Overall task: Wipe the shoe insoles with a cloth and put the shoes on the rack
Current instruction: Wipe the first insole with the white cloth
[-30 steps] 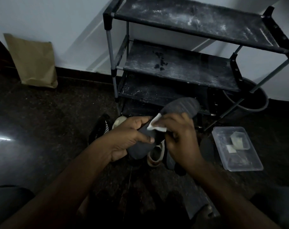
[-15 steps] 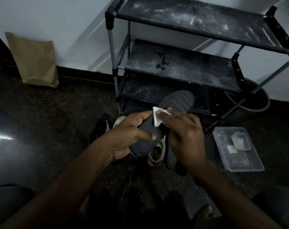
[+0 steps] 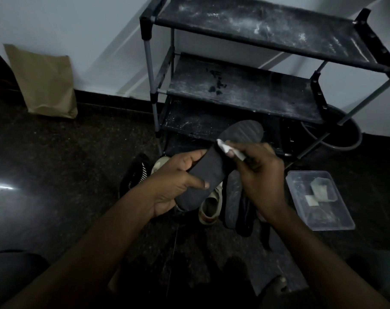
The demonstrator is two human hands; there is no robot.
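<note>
My left hand (image 3: 174, 184) grips the heel half of a dark grey insole (image 3: 212, 168), which points up and right toward the rack. My right hand (image 3: 261, 175) pinches a small white cloth (image 3: 228, 149) and presses it on the insole's middle. Below the hands, on the dark floor, lie a beige shoe (image 3: 210, 205), a black shoe with white stripes (image 3: 135, 175) and another dark insole (image 3: 233, 197). The black three-shelf rack (image 3: 241, 90) stands against the wall behind; its shelves are dusty and hold nothing.
A clear plastic box (image 3: 319, 199) with small white pieces sits on the floor at the right. A brown paper bag (image 3: 44, 81) leans on the wall at the left. A dark round bin (image 3: 336, 134) stands behind the rack's right leg.
My right hand has slid the cloth up the insole toward its toe end. The insole has tilted a little more upright in my left hand.
</note>
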